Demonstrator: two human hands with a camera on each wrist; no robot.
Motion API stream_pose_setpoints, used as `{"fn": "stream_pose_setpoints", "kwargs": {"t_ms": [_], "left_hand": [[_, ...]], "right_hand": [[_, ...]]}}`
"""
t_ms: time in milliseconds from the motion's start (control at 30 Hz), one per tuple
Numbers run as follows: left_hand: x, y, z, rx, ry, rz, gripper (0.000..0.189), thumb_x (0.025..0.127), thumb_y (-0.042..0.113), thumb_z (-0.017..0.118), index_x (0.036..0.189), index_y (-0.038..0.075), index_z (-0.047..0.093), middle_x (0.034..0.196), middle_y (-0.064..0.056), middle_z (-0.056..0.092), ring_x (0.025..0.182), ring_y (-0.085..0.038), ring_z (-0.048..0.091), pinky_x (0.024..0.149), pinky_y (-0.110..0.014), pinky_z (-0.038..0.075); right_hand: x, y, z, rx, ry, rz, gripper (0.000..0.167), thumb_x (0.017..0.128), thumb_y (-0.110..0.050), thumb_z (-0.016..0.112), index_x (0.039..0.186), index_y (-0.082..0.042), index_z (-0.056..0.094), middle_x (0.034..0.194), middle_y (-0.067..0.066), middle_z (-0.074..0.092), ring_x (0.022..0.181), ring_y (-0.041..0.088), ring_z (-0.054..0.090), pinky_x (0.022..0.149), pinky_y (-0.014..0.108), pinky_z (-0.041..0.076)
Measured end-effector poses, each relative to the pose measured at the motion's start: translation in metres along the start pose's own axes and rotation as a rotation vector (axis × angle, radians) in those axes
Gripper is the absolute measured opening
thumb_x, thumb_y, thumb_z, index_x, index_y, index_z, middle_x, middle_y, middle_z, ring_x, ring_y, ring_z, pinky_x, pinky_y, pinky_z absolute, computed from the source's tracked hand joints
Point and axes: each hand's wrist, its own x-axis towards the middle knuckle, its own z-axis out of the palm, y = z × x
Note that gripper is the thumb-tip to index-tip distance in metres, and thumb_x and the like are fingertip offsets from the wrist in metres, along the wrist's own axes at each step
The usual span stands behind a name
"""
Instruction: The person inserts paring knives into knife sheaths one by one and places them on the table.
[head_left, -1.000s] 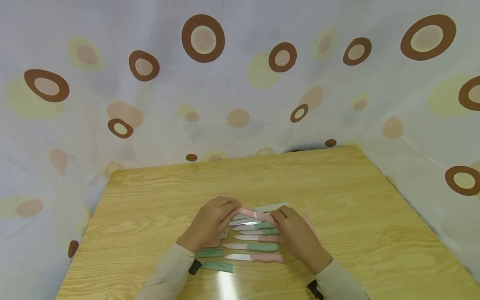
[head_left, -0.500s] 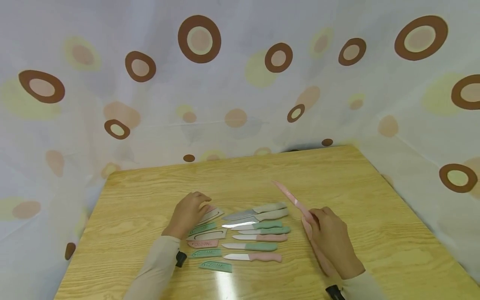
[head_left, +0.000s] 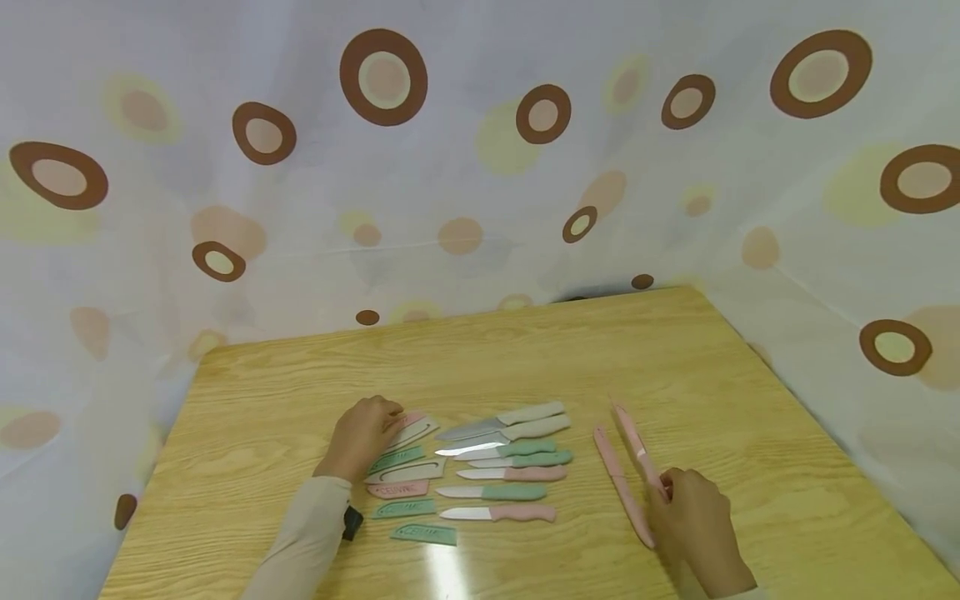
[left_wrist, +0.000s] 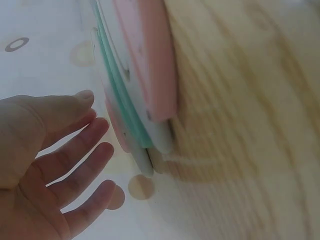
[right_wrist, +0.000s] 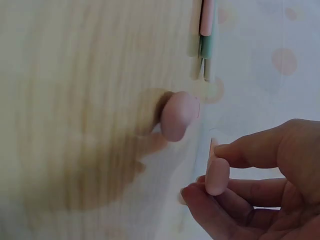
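Note:
In the head view my right hand (head_left: 693, 517) pinches the handle of a pink knife (head_left: 633, 437) whose blade is covered by a pink sheath. The handle's rounded end (right_wrist: 217, 177) sits between thumb and fingers in the right wrist view. Beside it on the table lies another sheathed pink knife (head_left: 624, 487). My left hand (head_left: 362, 437) hovers at the upper end of a column of loose sheaths, close by a pink sheath (head_left: 412, 418) and a white sheath (head_left: 414, 433). From the left wrist, the fingers (left_wrist: 75, 187) look spread and relaxed, holding nothing.
Several unsheathed knives lie side by side mid-table, blades to the left: white-handled knives (head_left: 534, 426) at the far end, then green and pink ones (head_left: 522, 512). Left of them are green sheaths (head_left: 423, 533), a white one and a pink one (head_left: 397, 489). A patterned cloth hangs behind the table.
My hands have parted. The right hand has carried the sheathed pink knife rightward and lowered it beside the other sheathed one; the left has moved back to the sheaths.

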Motion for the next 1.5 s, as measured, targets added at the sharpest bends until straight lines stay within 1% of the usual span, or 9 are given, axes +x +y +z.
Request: {"fn": "stream_pose_setpoints", "kwargs": {"t_ms": [200,467,767,933,1067,1167,1300,1400,1500], "left_hand": [[0.0,0.001,-0.002,0.026,-0.004,-0.003,0.025,0.085,0.016,0.074,0.105,0.002,0.072,0.096,-0.012,0.069,0.087,-0.028,0.065,0.075,-0.04,0.056],[-0.001,0.001,-0.001,0.045,-0.009,-0.009,0.024,0.087,0.019,0.072,0.103,0.001,0.072,0.093,-0.011,0.069,0.084,-0.024,0.064,0.073,-0.038,0.056],[0.001,0.001,0.0,0.099,0.002,0.005,0.023,0.088,0.02,0.072,0.102,0.002,0.072,0.09,-0.01,0.069,0.083,-0.026,0.064,0.071,-0.039,0.056],[-0.001,0.0,-0.002,0.072,0.017,-0.013,0.019,0.089,0.013,0.069,0.104,0.001,0.072,0.091,-0.011,0.069,0.084,-0.027,0.065,0.073,-0.04,0.055],[-0.003,-0.001,-0.004,0.04,0.031,-0.047,0.017,0.09,0.006,0.066,0.105,0.0,0.071,0.094,-0.012,0.068,0.087,-0.028,0.065,0.077,-0.042,0.055],[-0.002,0.0,-0.006,0.044,0.025,-0.044,0.018,0.089,0.007,0.069,0.104,-0.001,0.071,0.093,-0.012,0.068,0.086,-0.028,0.065,0.077,-0.041,0.055],[-0.002,0.001,-0.007,0.057,0.015,-0.035,0.019,0.085,0.011,0.073,0.101,0.0,0.072,0.09,-0.011,0.066,0.082,-0.026,0.064,0.073,-0.04,0.055],[0.0,0.002,-0.006,0.057,0.016,-0.03,0.015,0.085,0.011,0.074,0.094,0.0,0.072,0.083,-0.009,0.064,0.076,-0.023,0.061,0.068,-0.039,0.053],[0.002,0.001,-0.003,0.066,0.023,-0.012,0.007,0.086,0.009,0.072,0.087,0.001,0.072,0.076,-0.007,0.06,0.069,-0.019,0.057,0.062,-0.036,0.051]], "right_hand": [[-0.004,0.003,0.008,0.012,-0.039,0.022,0.022,0.085,-0.005,0.065,0.084,0.017,0.063,0.066,0.012,0.063,0.047,0.012,0.052,0.041,0.019,0.046],[-0.007,0.004,0.012,0.008,-0.057,0.054,0.02,0.084,-0.007,0.068,0.077,0.011,0.064,0.057,0.002,0.054,0.044,0.011,0.044,0.037,0.017,0.036],[-0.008,0.004,0.007,0.0,-0.084,0.06,0.021,0.085,-0.005,0.068,0.08,0.014,0.063,0.056,0.003,0.054,0.043,0.011,0.044,0.038,0.016,0.037],[-0.007,0.004,0.007,0.001,-0.097,0.058,0.022,0.086,-0.007,0.068,0.08,0.013,0.064,0.056,0.002,0.054,0.044,0.011,0.045,0.039,0.017,0.037],[-0.006,0.003,0.004,-0.024,-0.057,0.037,0.028,0.087,-0.011,0.067,0.09,0.017,0.063,0.067,0.015,0.063,0.05,0.014,0.052,0.043,0.02,0.045],[-0.006,0.001,0.001,-0.028,0.001,0.013,0.033,0.088,-0.012,0.067,0.097,0.019,0.062,0.078,0.024,0.066,0.057,0.018,0.058,0.047,0.024,0.051],[-0.007,-0.006,-0.004,0.004,0.051,-0.005,0.033,0.089,-0.014,0.067,0.098,0.018,0.063,0.08,0.024,0.066,0.061,0.024,0.064,0.05,0.028,0.054],[-0.009,-0.01,-0.008,0.025,0.063,-0.008,0.033,0.089,-0.015,0.067,0.098,0.016,0.064,0.079,0.022,0.067,0.064,0.028,0.066,0.053,0.032,0.056],[-0.009,-0.013,-0.011,0.035,0.065,-0.005,0.031,0.09,-0.015,0.067,0.098,0.015,0.065,0.078,0.019,0.067,0.065,0.027,0.065,0.055,0.035,0.057]]}}
